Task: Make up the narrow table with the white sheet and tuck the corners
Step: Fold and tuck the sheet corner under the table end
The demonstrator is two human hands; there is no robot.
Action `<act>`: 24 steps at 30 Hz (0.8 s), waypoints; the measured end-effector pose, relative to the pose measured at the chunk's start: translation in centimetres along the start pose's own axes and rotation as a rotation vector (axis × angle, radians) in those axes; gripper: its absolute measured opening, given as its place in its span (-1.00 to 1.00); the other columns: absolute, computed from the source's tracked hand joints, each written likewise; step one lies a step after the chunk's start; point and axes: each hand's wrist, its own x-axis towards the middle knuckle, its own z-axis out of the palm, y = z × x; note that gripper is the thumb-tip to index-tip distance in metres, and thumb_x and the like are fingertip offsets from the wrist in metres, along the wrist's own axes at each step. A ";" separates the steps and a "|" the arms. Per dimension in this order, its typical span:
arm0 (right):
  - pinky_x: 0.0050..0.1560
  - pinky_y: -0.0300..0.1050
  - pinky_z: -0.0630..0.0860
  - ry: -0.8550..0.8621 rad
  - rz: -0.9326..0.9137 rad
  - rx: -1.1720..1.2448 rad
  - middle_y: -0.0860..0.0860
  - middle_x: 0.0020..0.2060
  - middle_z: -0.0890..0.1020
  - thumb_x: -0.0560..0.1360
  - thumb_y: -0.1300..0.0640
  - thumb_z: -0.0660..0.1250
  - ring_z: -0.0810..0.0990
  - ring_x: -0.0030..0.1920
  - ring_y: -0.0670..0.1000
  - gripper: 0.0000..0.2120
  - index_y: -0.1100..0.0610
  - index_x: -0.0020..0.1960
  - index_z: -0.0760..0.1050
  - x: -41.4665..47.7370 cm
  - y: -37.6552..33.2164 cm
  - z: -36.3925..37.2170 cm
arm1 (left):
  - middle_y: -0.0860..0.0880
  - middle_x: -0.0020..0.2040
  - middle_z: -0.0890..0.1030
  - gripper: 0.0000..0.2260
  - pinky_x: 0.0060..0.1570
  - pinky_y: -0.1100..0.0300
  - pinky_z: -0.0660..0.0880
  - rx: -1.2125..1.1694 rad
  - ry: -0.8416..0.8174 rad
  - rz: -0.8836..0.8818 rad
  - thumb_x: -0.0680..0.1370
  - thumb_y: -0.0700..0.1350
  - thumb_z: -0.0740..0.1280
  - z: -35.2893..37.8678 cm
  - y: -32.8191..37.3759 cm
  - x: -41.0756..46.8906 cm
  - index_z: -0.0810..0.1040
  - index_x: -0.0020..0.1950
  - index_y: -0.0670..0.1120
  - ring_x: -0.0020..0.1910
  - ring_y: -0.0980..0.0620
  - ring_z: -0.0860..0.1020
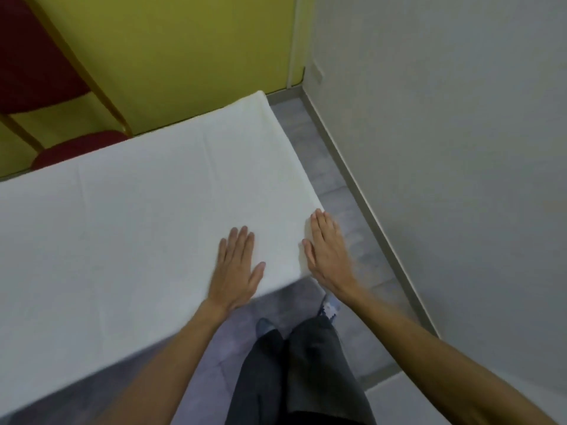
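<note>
— What covers the surface?

— A white sheet (138, 225) lies flat over the whole top of the narrow table (92, 372), which shows only as a shape under the cloth. A few faint fold creases cross the sheet. It reaches the far right corner and hangs a little over the near edge.

— And the hands?

— Both lie palm down on the sheet at the near right end. The left hand (237, 268) rests just inside the near edge, fingers straight and close together, thumb out to the side, gripping nothing. The right hand (328, 253) lies on the near right corner, fingers likewise straight and together, its outer side past the table's end edge. It holds nothing either. The two are near each other but apart.

— What of the room?

— A yellow wall (184, 41) runs behind the table's far side, and a red chair (76, 148) with a yellowish frame stands against it at the left. A pale grey wall (445, 118) closes the right side, with a skirting board (368, 204) along its foot. Between that wall and the table's end lies a strip of grey floor (306, 142). The person's dark trousers (306, 363) and one shoe (329, 305) show below the hands.
</note>
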 end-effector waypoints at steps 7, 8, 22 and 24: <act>0.35 -0.11 0.44 0.281 0.417 0.615 0.14 0.28 0.58 0.65 0.25 0.09 0.55 0.25 0.00 -0.65 0.26 0.39 0.45 -1.6 0.8 -1.5 | -0.18 0.59 0.13 -0.48 0.56 -0.10 0.00 -0.052 -0.033 0.330 0.66 0.00 -0.03 1.3 11.2 10.0 0.16 0.57 -0.22 0.59 -0.16 0.04; 0.31 -0.12 0.48 0.313 0.507 0.695 0.11 0.25 0.61 0.63 0.28 0.10 0.57 0.21 -0.02 -0.64 0.24 0.37 0.48 -1.9 1.3 -1.5 | -0.18 0.59 0.15 -0.48 0.55 -0.12 0.01 -0.027 -0.062 0.392 0.66 0.00 -0.03 1.5 11.9 10.4 0.16 0.57 -0.22 0.59 -0.16 0.04; 0.10 0.06 0.44 -0.013 0.348 0.313 -0.01 0.04 0.66 0.52 0.05 0.34 0.52 0.10 0.14 -0.82 0.06 0.10 0.59 -4.5 7.9 -0.5 | -0.10 -0.04 0.62 -0.71 0.30 -0.04 0.29 0.470 -0.203 0.749 0.52 0.06 0.24 1.6 14.4 13.1 0.60 0.05 -0.10 0.02 -0.16 0.53; 0.02 0.06 0.42 -0.041 0.333 0.144 0.01 -0.02 0.66 0.53 -0.02 0.30 0.50 0.09 0.15 -0.82 0.03 0.04 0.60 -4.1 8.0 -1.0 | -0.07 -0.06 0.64 -0.71 0.18 0.02 0.31 0.483 -0.257 0.733 0.53 0.08 0.21 1.4 15.1 13.5 0.62 0.02 -0.06 -0.02 -0.14 0.54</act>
